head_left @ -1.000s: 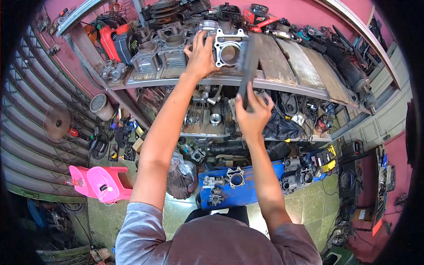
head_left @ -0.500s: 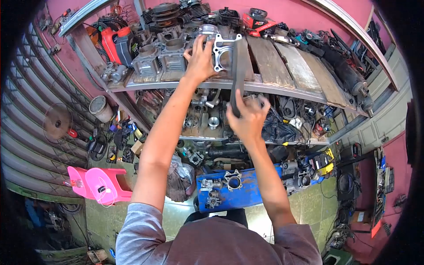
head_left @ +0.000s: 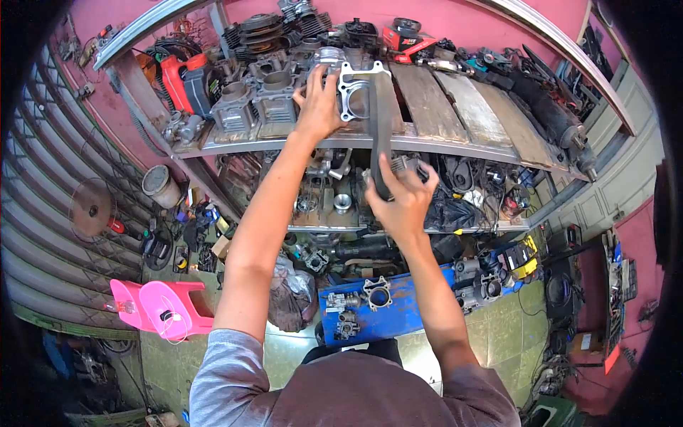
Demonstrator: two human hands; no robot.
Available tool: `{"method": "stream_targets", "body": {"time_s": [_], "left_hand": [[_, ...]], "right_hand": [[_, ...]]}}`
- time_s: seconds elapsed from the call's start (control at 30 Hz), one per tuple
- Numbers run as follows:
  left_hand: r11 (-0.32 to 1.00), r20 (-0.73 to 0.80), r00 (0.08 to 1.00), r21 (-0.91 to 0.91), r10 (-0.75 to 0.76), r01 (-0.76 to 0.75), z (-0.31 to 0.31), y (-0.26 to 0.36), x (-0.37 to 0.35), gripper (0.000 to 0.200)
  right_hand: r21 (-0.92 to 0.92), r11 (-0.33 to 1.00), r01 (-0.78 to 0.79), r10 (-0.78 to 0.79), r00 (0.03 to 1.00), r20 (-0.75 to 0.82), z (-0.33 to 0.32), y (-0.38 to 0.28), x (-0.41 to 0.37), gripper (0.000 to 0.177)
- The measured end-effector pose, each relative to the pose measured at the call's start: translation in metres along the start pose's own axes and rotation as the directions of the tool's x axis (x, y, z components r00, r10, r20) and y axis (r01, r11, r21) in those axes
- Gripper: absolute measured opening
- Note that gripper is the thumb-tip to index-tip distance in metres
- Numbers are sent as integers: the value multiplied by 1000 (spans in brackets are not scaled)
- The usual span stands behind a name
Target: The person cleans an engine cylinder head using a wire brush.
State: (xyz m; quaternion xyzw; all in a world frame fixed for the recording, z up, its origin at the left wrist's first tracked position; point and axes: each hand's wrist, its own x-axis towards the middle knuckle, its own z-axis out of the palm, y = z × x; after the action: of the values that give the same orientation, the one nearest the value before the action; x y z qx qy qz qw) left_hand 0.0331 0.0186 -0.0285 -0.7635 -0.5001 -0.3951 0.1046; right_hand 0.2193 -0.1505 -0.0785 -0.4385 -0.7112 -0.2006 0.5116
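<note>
My left hand (head_left: 317, 107) is wrapped around the left side of an engine cylinder block (head_left: 348, 92) on the shelf, steadying it with its pale gasket face towards me. Across the right part of that face lies a long, flat, dark bar (head_left: 381, 121), perhaps a file. The lower end of the bar is in my right hand (head_left: 407, 201), the index finger stretched along it and the other fingers curled. The bar hides part of the bore. Two more cylinder blocks (head_left: 276, 99) stand left of my left hand.
Wooden planks (head_left: 427, 103) cover the shelf (head_left: 455, 148) on the right, beside a dark exhaust (head_left: 551, 114). Crowded engine parts fill the lower shelf. Below, a blue bench (head_left: 398, 313) bears carburetors and a throttle body. A pink stool (head_left: 167, 306) stands at left.
The bar and my right hand have shifted slightly down in the view, and the bar's upper end sits further left over the cylinder face. My left hand keeps its hold; the view has tilted a little.
</note>
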Motion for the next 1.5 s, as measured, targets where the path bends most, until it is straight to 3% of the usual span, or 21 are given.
{"method": "stream_targets", "body": {"time_s": [0.17, 0.23, 0.4, 0.57, 0.63, 0.83, 1.03, 1.13, 1.33, 1.5], "left_hand": [[1000, -14, 1000, -6, 8, -8, 1, 0, -3, 119], [999, -82, 996, 35, 39, -36, 9, -4, -3, 120], [994, -11, 994, -11, 109, -109, -9, -8, -8, 92], [993, 123, 986, -7, 115, -115, -44, -4, -5, 97], [997, 205, 978, -67, 46, -33, -52, 1, -1, 104], [997, 196, 979, -51, -53, 64, -45, 7, 7, 118], [961, 348, 927, -179, -140, 212, -43, 9, 16, 124], [951, 300, 937, -190, -180, 244, -37, 10, 16, 123], [972, 305, 940, -121, -154, 199, -41, 22, 18, 120], [969, 304, 949, -200, -80, 145, -40, 31, 29, 118]], "right_hand": [[-70, 997, 11, -14, 999, -49, 13, -1, 39, 51], [-69, 997, -24, 23, 1000, -18, 22, 6, 10, 50], [-73, 993, -91, 91, 996, -13, 20, 12, -16, 48], [-96, 989, -111, 112, 994, 4, 19, 10, -21, 45], [-83, 991, -108, 109, 994, 4, 18, 6, -29, 47], [-84, 992, -98, 98, 995, -11, 10, 8, -36, 47], [-81, 988, -133, 135, 991, 23, -1, 10, -46, 50], [-74, 988, -134, 135, 991, 10, -1, 12, -48, 50], [-55, 990, -133, 133, 991, -3, 0, 13, -53, 49], [-69, 988, -139, 138, 990, -12, 2, 12, -47, 51]]}}
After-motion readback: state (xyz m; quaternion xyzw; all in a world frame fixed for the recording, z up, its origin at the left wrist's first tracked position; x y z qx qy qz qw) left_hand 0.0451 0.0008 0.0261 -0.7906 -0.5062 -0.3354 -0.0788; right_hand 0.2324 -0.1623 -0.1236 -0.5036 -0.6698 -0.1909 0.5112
